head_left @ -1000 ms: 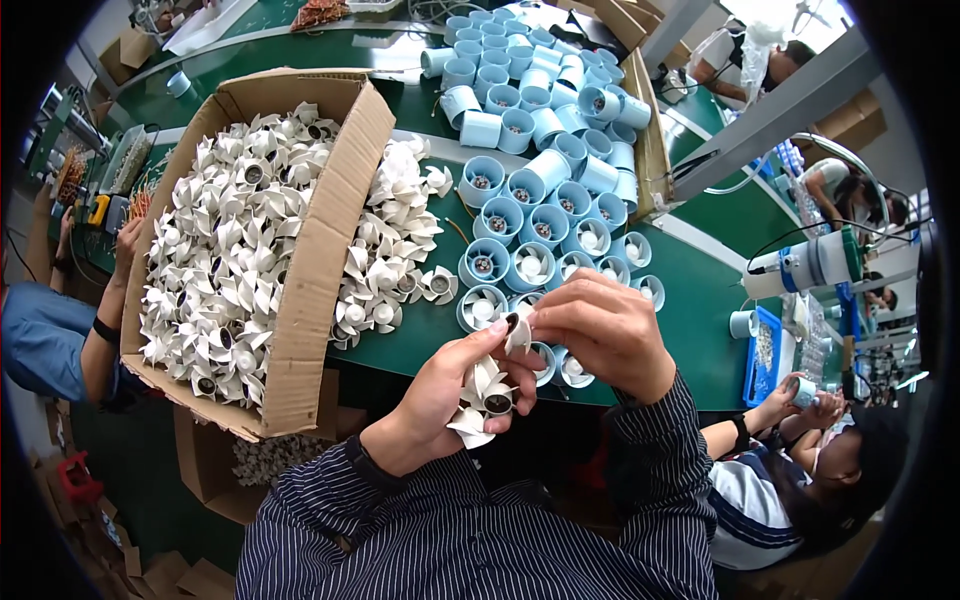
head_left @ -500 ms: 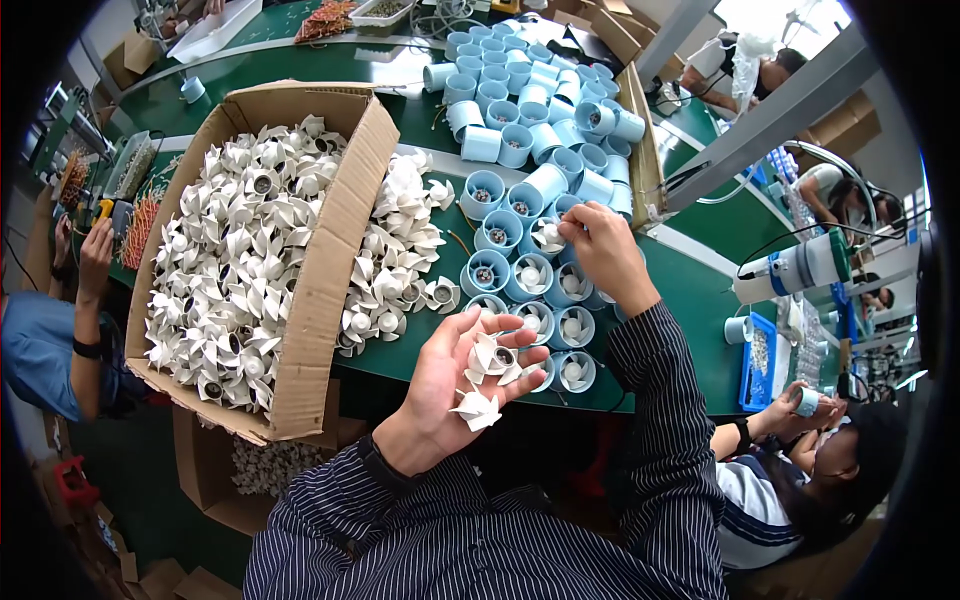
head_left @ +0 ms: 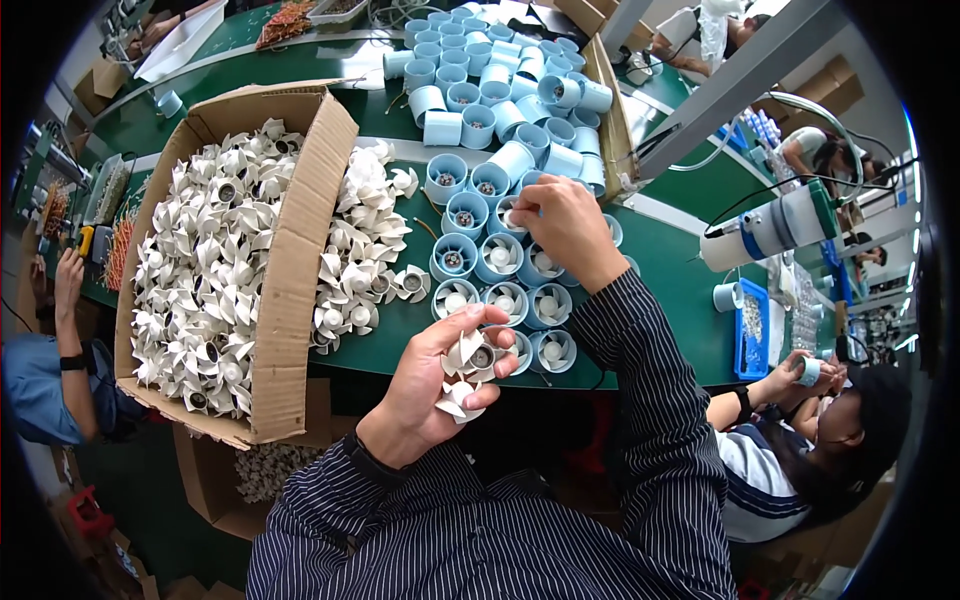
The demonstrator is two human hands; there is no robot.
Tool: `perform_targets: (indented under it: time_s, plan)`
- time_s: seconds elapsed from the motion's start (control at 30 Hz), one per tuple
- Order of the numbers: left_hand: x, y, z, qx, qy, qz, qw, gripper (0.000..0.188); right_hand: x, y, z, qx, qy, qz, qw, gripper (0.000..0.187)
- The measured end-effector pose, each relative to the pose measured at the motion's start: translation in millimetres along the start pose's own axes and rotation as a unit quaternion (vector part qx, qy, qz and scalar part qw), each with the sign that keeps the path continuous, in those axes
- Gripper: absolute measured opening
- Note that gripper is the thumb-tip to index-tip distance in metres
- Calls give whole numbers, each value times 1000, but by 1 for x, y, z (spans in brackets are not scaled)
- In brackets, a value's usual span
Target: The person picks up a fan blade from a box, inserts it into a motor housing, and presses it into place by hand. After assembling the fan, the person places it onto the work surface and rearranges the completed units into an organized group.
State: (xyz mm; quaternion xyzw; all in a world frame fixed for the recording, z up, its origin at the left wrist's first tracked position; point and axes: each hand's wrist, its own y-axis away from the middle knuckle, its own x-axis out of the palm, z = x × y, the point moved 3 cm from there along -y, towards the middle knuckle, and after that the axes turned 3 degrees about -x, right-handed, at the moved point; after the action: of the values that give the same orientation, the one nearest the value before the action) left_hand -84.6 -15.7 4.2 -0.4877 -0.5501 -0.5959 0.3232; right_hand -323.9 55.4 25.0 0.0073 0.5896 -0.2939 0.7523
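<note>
My left hand (head_left: 425, 390) is palm up, its fingers curled around a few white fan wheels (head_left: 468, 352). My right hand (head_left: 570, 232) reaches over the light-blue cups. Its thumb and fingertips are pinched at a white fan wheel (head_left: 507, 216) in the mouth of one cup; the fingers partly hide it. Several nearer cups hold a seated fan wheel, such as this blue cup (head_left: 549, 305). In the column to the left, a blue cup (head_left: 454, 257) shows a bare motor part inside. Loose fan wheels (head_left: 362, 250) lie heaped on the green table left of the cups.
A big cardboard box (head_left: 290, 290) full of fan wheels stands on the left. More blue cups (head_left: 480, 70) are piled toward the back, beside a cardboard wall (head_left: 612, 120). Co-workers sit left and right. A blue tray (head_left: 752, 330) is on the right.
My left fingers have curled in around the fan wheels. My right hand stays over the same cup, its fingertips now lower at the fan wheel. The whole view has shifted slightly.
</note>
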Motion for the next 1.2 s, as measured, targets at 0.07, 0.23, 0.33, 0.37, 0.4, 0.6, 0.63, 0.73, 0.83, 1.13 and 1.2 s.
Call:
perform_targets:
  time_s: [0.07,0.23,0.33,0.37,0.4,0.6,0.63,0.73,0.83,1.13,1.2]
  plan:
    - [0,-2,2,11,-6,6,1000,31,-5,3,4,-36,21,-13,999,17]
    - [-1,0,-2,33,-62,9,997,36,-48,25,63,-34,-187,-12,982,18]
    - [7,-1,-2,46,-84,-22,995,37,-73,47,93,-80,-267,36,960,22]
    - [5,-1,-3,64,-99,-44,992,36,-72,51,103,-101,-295,51,949,24]
    - [6,-2,-3,65,-115,-60,989,35,-72,56,108,-105,-293,69,948,26]
    - [12,-3,3,143,-236,-109,955,33,-70,74,125,23,-267,87,959,21]
    - [10,-2,2,147,-261,-115,947,33,-71,77,122,27,-264,94,959,20]
    - [19,0,-1,161,-289,-118,936,33,-73,77,118,42,-268,137,953,16]
    - [21,2,-6,177,-292,-126,932,28,-76,77,108,87,-338,118,929,13]
    - [8,2,-10,75,-129,-72,986,37,-47,85,-5,201,-821,-74,530,14]
    - [11,3,-10,66,-138,-77,985,37,-43,83,-11,221,-824,-94,513,14]
